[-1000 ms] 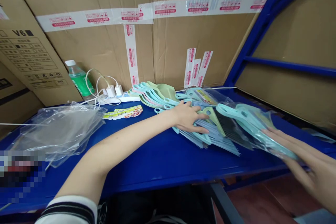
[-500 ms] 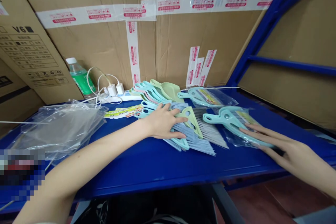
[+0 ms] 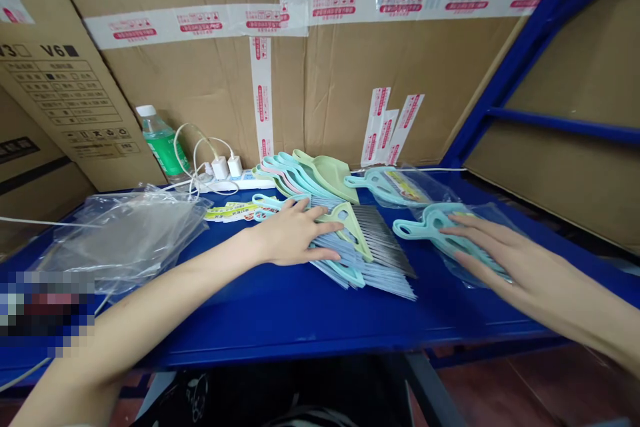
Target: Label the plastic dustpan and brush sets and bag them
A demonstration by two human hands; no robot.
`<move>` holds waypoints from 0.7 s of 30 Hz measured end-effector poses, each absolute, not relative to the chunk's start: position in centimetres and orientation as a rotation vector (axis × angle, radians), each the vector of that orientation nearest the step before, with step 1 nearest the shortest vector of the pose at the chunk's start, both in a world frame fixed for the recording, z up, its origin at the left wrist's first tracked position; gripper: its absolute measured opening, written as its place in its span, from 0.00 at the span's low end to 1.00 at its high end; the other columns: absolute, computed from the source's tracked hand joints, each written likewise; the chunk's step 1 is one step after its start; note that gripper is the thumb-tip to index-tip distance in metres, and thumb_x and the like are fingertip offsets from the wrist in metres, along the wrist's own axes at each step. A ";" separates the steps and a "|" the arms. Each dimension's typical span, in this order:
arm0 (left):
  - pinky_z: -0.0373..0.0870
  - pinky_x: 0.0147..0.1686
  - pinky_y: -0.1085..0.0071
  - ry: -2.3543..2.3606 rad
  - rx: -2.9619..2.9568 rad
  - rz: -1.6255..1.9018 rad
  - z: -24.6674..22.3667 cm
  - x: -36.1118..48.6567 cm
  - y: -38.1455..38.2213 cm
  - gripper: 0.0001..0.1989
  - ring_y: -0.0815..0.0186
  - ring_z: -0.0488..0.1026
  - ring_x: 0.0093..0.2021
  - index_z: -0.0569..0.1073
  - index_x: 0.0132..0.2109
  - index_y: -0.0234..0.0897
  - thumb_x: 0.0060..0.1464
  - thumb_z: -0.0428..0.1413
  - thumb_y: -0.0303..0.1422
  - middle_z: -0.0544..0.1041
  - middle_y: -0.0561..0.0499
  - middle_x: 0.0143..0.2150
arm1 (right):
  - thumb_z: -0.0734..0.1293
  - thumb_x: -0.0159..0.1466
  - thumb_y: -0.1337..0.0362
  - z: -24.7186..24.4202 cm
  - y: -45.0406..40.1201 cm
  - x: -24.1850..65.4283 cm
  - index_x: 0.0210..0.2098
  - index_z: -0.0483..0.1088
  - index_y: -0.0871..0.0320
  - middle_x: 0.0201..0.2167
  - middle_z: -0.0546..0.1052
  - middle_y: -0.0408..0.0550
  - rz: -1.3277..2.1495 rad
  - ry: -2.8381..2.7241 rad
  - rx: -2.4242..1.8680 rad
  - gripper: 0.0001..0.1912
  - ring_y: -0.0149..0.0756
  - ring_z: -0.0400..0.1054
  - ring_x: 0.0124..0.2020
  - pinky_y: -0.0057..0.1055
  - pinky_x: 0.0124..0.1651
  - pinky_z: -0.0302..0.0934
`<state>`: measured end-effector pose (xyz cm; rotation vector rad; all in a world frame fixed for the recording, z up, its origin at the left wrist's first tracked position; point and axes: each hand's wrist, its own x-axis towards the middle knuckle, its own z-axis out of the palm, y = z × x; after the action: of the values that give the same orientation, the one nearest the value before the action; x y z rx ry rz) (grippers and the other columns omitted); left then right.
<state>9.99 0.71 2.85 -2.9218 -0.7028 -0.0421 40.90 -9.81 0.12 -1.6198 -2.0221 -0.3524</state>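
Note:
My left hand [image 3: 299, 232] lies with spread fingers on a pile of small hand brushes in the middle of the table. On top is a green brush [image 3: 356, 233] with grey bristles; light blue brushes [image 3: 353, 273] with bluish bristles lie under it. My right hand [image 3: 493, 243] rests with fingers stretched over a light blue dustpan and brush set [image 3: 425, 228] in a clear bag. Behind it is another bagged light blue set [image 3: 383, 185] with a yellow label. A fanned row of dustpans [image 3: 327, 173], green, blue and pink, lies behind the brushes.
Clear plastic bags [image 3: 130, 233] lie stacked on the left of the blue table [image 3: 280, 327]. Yellow label cards [image 3: 233, 211] are beside the brushes. A bottle [image 3: 163, 143] and a power strip [image 3: 250, 180] with chargers stand at the back, against a taped cardboard box [image 3: 325, 80].
My right hand has shifted left over the bagged set. My left hand has moved slightly left on the pile, and the green brush has shifted left and turned a little.

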 end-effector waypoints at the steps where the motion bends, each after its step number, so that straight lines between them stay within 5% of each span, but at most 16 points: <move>1: 0.59 0.58 0.46 -0.703 -2.901 -0.023 2.9 10.0 0.7 0.30 0.42 0.63 0.62 0.64 0.65 0.45 0.62 0.45 0.53 0.67 0.39 0.63 | 0.59 0.65 0.50 0.6 -9.3 39.7 0.43 0.77 0.53 0.47 0.80 0.58 -0.299 -2.124 -1.583 0.20 0.51 0.74 0.50 0.45 0.53 0.69; 7: 0.58 0.60 0.49 -0.687 -2.819 -0.046 2.7 9.9 0.6 0.29 0.47 0.59 0.66 0.63 0.65 0.45 0.63 0.43 0.53 0.65 0.39 0.64 | 0.58 0.67 0.56 3.7 -3.8 34.2 0.53 0.72 0.59 0.50 0.78 0.58 -0.197 -2.494 -1.338 0.21 0.51 0.73 0.50 0.51 0.51 0.69; 12: 0.58 0.60 0.47 -0.735 -2.744 -0.118 2.2 10.0 0.1 0.30 0.47 0.61 0.64 0.66 0.63 0.42 0.63 0.42 0.53 0.66 0.37 0.63 | 0.64 0.63 0.61 4.5 0.8 30.5 0.45 0.76 0.56 0.45 0.80 0.55 -0.203 -2.524 -1.571 0.14 0.51 0.75 0.46 0.44 0.45 0.70; 16: 0.60 0.58 0.50 -0.745 -2.690 -0.201 1.7 10.3 -0.1 0.29 0.48 0.66 0.60 0.68 0.61 0.40 0.63 0.43 0.53 0.70 0.38 0.59 | 0.58 0.67 0.67 3.1 2.0 29.0 0.51 0.73 0.64 0.49 0.78 0.63 -0.273 -2.415 -1.669 0.18 0.53 0.73 0.49 0.45 0.48 0.67; 21: 0.66 0.53 0.58 -0.646 -2.722 -0.183 1.3 10.4 0.1 0.26 0.54 0.70 0.54 0.68 0.61 0.39 0.66 0.43 0.48 0.73 0.40 0.55 | 0.54 0.66 0.72 1.5 2.5 29.5 0.49 0.75 0.62 0.45 0.79 0.60 -0.279 -2.330 -1.791 0.20 0.50 0.75 0.46 0.39 0.43 0.66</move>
<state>10.40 0.11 1.28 -2.7216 -0.6460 -0.1831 29.50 2.50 1.53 -1.7913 -2.3300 -0.2792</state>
